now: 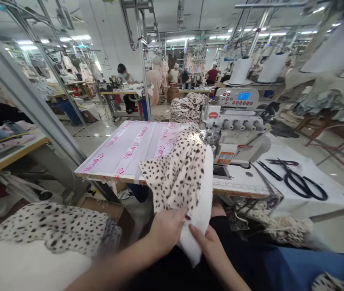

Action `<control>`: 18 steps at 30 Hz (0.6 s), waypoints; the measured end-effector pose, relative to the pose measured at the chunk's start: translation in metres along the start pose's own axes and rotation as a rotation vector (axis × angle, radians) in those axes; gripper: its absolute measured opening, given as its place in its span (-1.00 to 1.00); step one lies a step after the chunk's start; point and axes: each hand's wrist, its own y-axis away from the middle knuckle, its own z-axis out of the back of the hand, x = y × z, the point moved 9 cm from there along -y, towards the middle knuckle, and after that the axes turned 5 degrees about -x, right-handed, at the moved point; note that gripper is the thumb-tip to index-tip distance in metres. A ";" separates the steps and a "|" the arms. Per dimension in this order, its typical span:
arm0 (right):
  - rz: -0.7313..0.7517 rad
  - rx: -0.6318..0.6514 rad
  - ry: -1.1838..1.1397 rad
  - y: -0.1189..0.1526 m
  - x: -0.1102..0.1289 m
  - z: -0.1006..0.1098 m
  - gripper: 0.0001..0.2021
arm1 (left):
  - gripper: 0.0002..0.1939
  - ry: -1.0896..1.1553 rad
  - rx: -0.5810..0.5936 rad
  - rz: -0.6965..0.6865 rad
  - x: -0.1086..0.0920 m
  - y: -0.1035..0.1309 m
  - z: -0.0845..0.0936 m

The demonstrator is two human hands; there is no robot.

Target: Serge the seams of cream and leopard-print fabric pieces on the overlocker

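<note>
A cream fabric piece [178, 173] with dark spots and a plain white underside runs from the overlock sewing machine [235, 125] over the table's front edge towards my lap. Its far end lies by the machine's lit needle area. Near its lower edge, my left hand [168, 228] is closed on the spotted cloth. Just to the right, my right hand [206, 240] pinches the white edge between thumb and fingers. The fingertips of both hands are partly hidden by the cloth.
Black scissors [302, 180] and tweezers [270, 170] lie on the white surface right of the machine. Spotted fabric is stacked at lower left [53, 226] and behind the table [188, 107]. A metal post [29, 89] slants at left. Thread cones [240, 70] stand behind the machine. Co-workers sit farther back.
</note>
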 end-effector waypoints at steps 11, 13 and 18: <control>0.206 -0.111 0.211 0.010 0.023 0.001 -0.64 | -0.82 0.013 0.051 -0.147 -0.015 -0.007 0.008; 0.235 -0.104 0.164 0.017 0.028 -0.002 -0.65 | -0.80 0.041 -0.058 -0.073 -0.010 -0.002 0.014; 0.268 -0.064 0.084 0.032 0.037 -0.009 -0.68 | -0.75 0.159 -0.078 0.004 -0.005 -0.005 0.022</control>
